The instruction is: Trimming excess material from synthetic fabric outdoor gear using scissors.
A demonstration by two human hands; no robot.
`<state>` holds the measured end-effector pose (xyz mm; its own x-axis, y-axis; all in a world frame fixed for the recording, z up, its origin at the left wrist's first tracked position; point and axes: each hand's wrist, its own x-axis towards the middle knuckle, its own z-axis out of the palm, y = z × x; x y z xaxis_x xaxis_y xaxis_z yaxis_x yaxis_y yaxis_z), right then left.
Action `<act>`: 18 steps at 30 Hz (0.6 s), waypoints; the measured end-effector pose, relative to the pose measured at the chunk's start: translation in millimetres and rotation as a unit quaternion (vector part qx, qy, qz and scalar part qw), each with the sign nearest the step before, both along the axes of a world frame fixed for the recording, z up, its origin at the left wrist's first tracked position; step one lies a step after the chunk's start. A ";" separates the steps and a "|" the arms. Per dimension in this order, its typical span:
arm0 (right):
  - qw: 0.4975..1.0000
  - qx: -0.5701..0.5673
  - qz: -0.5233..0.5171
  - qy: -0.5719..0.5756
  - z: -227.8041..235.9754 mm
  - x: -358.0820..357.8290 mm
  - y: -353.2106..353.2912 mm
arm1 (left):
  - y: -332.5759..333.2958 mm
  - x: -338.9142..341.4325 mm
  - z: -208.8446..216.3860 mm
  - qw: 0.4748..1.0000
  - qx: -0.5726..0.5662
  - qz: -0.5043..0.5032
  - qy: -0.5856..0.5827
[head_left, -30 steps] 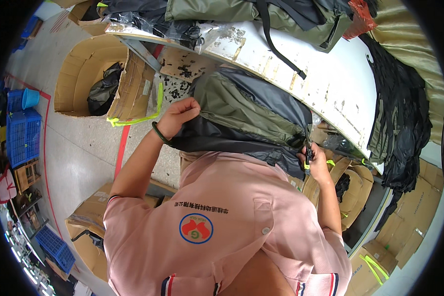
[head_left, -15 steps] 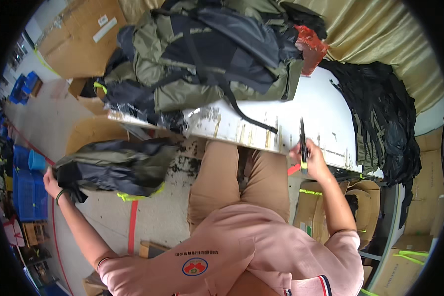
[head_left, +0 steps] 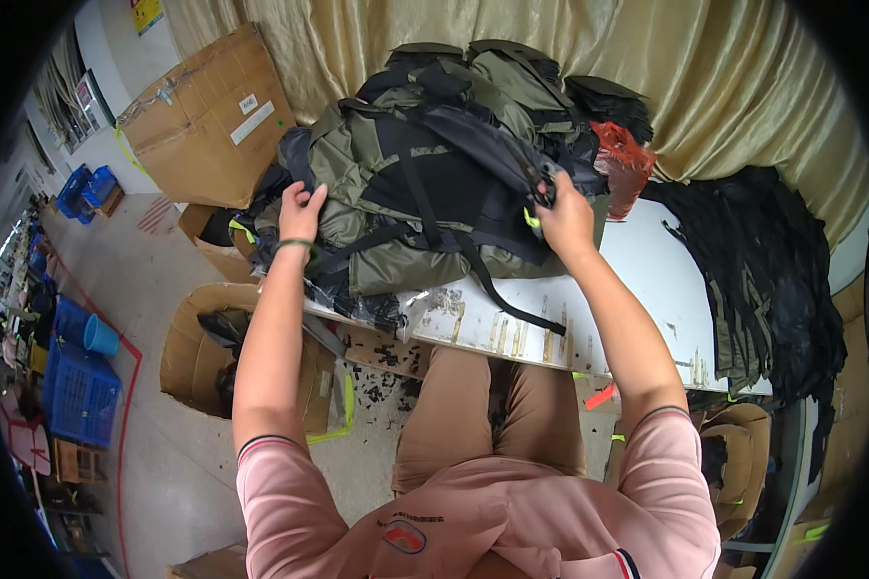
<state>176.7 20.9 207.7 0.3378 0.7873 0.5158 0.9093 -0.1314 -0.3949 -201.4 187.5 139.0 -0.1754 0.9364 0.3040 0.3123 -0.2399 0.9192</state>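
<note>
A heap of olive and black backpacks [head_left: 381,174], with loose black straps, lies on the white table [head_left: 637,265]. My left hand [head_left: 301,214] is at the heap's left side, fingers apart and slightly curled, with nothing visible in it. Whether it touches the fabric I cannot tell. In my right hand [head_left: 567,220], over the right part of the heap, is a pair of black scissors [head_left: 532,178]. A yellow-green piece [head_left: 532,219] shows beneath that hand. One black strap [head_left: 502,294] hangs down the heap's front onto the table.
Black straps and fabric strips [head_left: 767,280] are piled at the table's right end. A red plastic bag [head_left: 623,164] lies behind the heap. An open carton [head_left: 188,347] with dark fabric inside stands on the floor at left, near blue crates [head_left: 82,376]. Black scraps litter the floor.
My left hand has let go of the olive and black bag it held at the left and moved to the heap. My right hand has carried the scissors up over the heap.
</note>
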 end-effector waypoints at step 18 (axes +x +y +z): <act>0.922 0.036 0.028 0.385 -66.7 110.8 -259.5 | 2.3 67.5 48.4 0.958 0.270 0.064 0.077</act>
<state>287.5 -238.6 141.0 0.5860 0.7874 0.1913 0.3604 -0.0418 -0.9319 -133.9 189.7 187.5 -0.1927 0.6086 0.7697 0.4935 -0.6179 0.6121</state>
